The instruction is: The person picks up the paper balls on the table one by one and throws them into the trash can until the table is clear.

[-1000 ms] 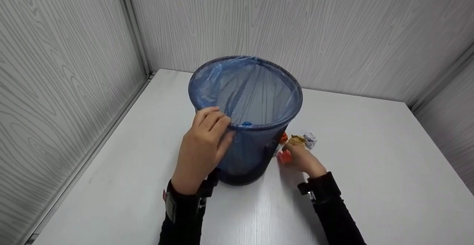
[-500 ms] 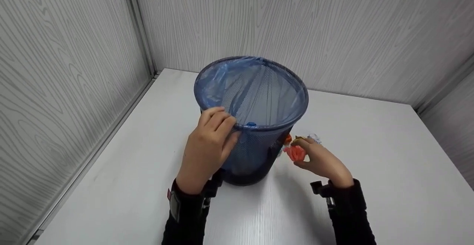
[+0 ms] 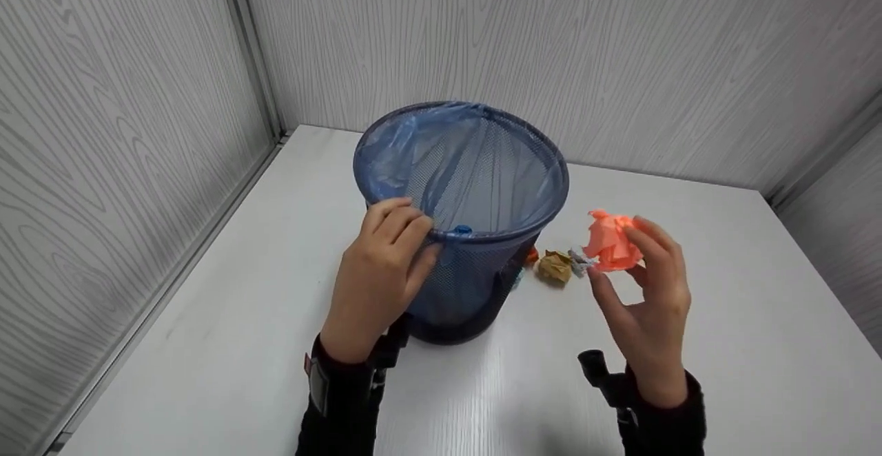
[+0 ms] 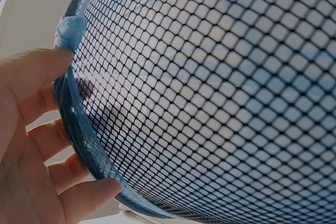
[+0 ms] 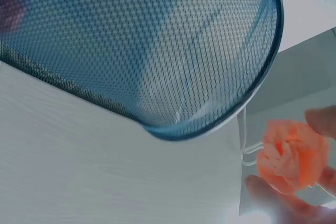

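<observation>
A dark mesh wastebasket [image 3: 451, 291] lined with a blue plastic bag [image 3: 393, 160] stands in the middle of the table. My left hand [image 3: 379, 270] grips its near rim, the fingers over the edge and the thumb outside; the left wrist view shows the thumb by a blue knot of the bag [image 4: 71, 31]. Between thumb and fingers my right hand [image 3: 651, 297] pinches a crumpled coral paper ball [image 3: 613, 241], raised above the table to the right of the basket. The right wrist view has this paper ball [image 5: 291, 156] beyond the mesh side of the basket [image 5: 157, 45].
Right of the basket's base lie a brown paper ball [image 3: 555, 267], a whitish paper ball [image 3: 580, 260] and an orange one [image 3: 531, 256] partly behind the basket. A pale scrap shows at the basket's side. Wood-grain panels [image 3: 427, 29] close off the back and sides.
My right hand has lifted the coral paper ball off the table and moved it up and to the right, uncovering the brown ball. The left hand keeps its hold on the rim.
</observation>
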The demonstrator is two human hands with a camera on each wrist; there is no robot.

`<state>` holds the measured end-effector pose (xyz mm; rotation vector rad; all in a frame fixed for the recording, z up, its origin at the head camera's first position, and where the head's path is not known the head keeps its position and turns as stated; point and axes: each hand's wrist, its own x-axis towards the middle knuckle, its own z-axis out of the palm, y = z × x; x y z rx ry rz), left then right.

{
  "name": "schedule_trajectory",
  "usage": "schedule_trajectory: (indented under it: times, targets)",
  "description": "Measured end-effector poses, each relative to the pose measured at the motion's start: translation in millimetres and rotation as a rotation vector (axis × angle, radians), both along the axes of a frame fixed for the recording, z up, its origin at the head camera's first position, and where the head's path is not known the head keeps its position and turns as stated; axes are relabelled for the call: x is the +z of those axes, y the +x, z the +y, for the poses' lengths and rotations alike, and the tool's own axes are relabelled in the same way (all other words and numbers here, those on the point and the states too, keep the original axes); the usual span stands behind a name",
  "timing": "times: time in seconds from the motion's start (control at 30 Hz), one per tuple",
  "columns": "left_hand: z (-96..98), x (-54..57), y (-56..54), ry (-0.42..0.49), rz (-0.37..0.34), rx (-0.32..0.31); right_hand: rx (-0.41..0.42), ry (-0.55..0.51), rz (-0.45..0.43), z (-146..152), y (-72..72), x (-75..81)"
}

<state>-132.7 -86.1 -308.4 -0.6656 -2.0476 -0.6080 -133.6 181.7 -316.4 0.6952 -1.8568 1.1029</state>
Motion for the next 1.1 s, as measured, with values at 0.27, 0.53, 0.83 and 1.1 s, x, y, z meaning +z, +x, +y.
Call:
schedule_trajectory:
  times: [0.27,0.53,0.83,1.1]
  targets:
    - [-0.9,0.1,1.6,0.005,-0.002,0.003,0.250,-0.229,0.207,-41,-0.4,14.2]
    - [0.9,-0.6,1.2,0.003,-0.002,0.001,0.267,-0.057,0.179,-63,-18.8,23.9]
    - [1.5,0.3,-0.2,-0.015,0.006,0.012,0.242,0.040,0.095,-65,-21.1,22.9]
    - [-0.1,0.6,0.1,-0.023,0.008,0.017,0.161,0.051,0.051,-62,-18.2,19.2]
